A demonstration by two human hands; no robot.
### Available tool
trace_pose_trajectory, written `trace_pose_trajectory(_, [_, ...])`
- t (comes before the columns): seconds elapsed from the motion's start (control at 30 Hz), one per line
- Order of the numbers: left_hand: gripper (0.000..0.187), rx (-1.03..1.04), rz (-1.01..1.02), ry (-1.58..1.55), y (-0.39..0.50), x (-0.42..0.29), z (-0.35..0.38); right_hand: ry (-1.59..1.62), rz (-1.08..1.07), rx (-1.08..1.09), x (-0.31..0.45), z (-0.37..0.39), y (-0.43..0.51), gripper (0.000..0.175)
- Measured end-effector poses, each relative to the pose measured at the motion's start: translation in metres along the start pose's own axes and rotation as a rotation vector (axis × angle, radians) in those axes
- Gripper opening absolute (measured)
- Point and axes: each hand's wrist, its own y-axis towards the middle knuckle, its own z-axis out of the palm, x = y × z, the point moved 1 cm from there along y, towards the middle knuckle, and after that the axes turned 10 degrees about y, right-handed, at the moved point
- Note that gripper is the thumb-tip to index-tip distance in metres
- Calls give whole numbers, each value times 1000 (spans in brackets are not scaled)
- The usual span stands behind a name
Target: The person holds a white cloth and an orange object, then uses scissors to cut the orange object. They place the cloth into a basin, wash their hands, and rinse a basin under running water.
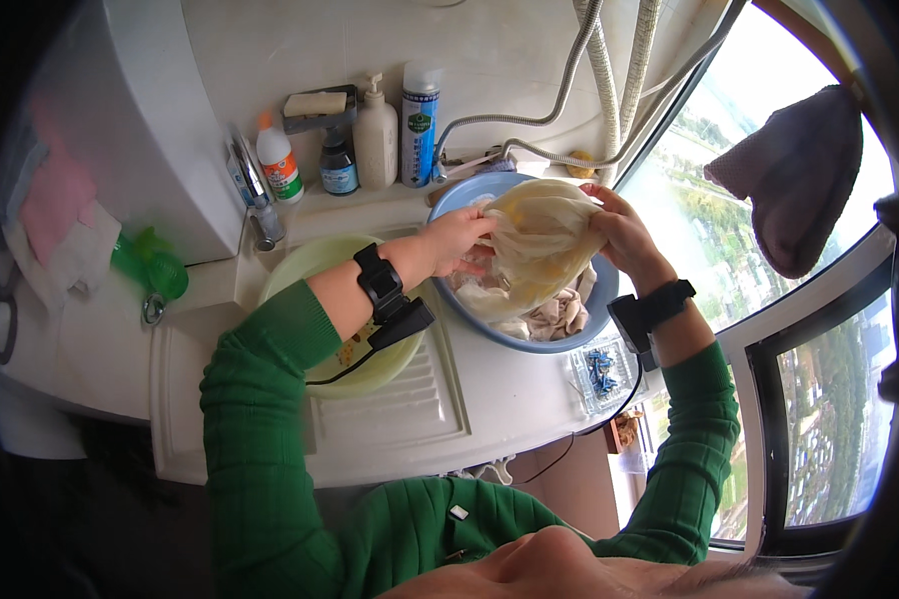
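A wet cream-coloured cloth (543,232) is stretched between my two hands above a blue plastic basin (524,346). My left hand (457,239) pinches its left edge, and my right hand (616,228) grips the opposite edge. The lower part of the cloth hangs down into the basin. Beneath it, a crumpled beige cloth (562,314) lies at the basin's near side, and some water shows at the left. What lies under the raised cloth is hidden.
Left of the blue basin, a pale green basin (389,374) sits in the sink beside a chrome faucet (262,217). Behind stand a pump bottle (375,135), a blue spray can (419,131) and a white bottle (277,161). A clear plastic box (601,374) holds small blue items.
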Motion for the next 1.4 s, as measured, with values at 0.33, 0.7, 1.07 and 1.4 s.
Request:
trace_pose_trajectory(0.33, [29, -256, 191, -355, 2, -10, -49, -326, 57, -243, 0, -40, -29, 50])
trace_pose_trajectory(0.7, [64, -71, 316, 748, 25, -27, -6, 91, -139, -32, 29, -5, -26, 57])
trace_pose_trajectory(1.07, [24, 95, 219, 186, 17, -67, 18, -426, -206, 47, 52, 13, -26, 44])
trace_pose_trajectory(1.4, [16, 44, 343, 582, 6, -93, 9, -405, -229, -160, 48, -12, -34, 33])
